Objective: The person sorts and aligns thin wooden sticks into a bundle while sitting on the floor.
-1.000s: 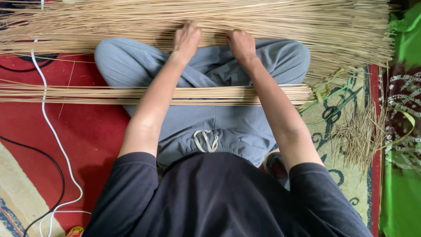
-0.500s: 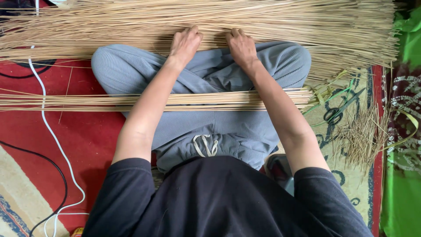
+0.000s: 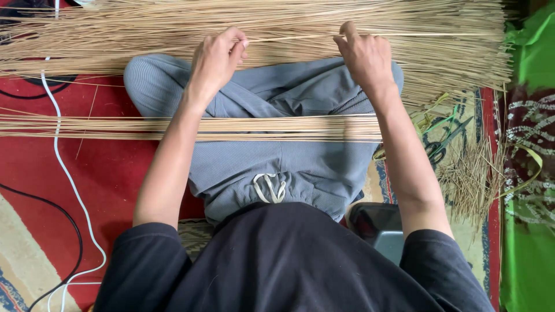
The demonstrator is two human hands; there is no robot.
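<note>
I sit cross-legged in grey trousers and a black shirt. A wide pile of thin tan sticks (image 3: pixel 144 32) lies across the floor beyond my knees. My left hand (image 3: pixel 215 58) and my right hand (image 3: pixel 364 55) each pinch one single thin stick (image 3: pixel 292 39) that runs between them, raised slightly above the pile. A smaller flat bundle of sticks (image 3: pixel 260 128) rests across my lap under both forearms.
Red patterned rug (image 3: pixel 110 173) under me. A white cable (image 3: pixel 63 173) and a black cable (image 3: pixel 69 231) run along the left. Scissors (image 3: pixel 445 138) and short stick trimmings (image 3: pixel 474 179) lie to the right, beside green cloth (image 3: pixel 529 242). A dark box (image 3: pixel 378 225) sits by my right hip.
Both hands went from lying flat on the pile to pinching one stick and raising it. The view also shifted a little closer.
</note>
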